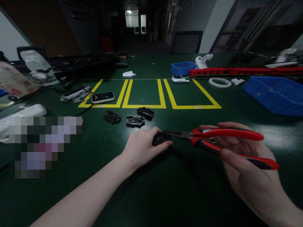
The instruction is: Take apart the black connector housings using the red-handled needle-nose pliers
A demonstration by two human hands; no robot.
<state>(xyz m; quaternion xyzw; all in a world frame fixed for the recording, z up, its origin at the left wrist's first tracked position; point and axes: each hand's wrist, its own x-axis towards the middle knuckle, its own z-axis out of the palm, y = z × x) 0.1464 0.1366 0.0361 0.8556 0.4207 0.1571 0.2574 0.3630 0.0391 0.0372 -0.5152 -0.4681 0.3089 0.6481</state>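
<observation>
Between the thumb and fingers of my left hand is a small black plastic part, partly covered by the fingers. My right hand grips red-and-black needle-nose pliers by their handles. The long thin jaws point left and their tips meet the top edge of the black part; whether they pinch anything cannot be made out. Just beyond my left hand lie three more black plastic pieces: a dark one, one with a shiny rim and one with a small metal bit.
Yellow tape outlines mark the green table. A white-edged black device with a green light lies at left. To the right are a blue bin, a tape roll and a long red strip. A smaller blue bin stands behind.
</observation>
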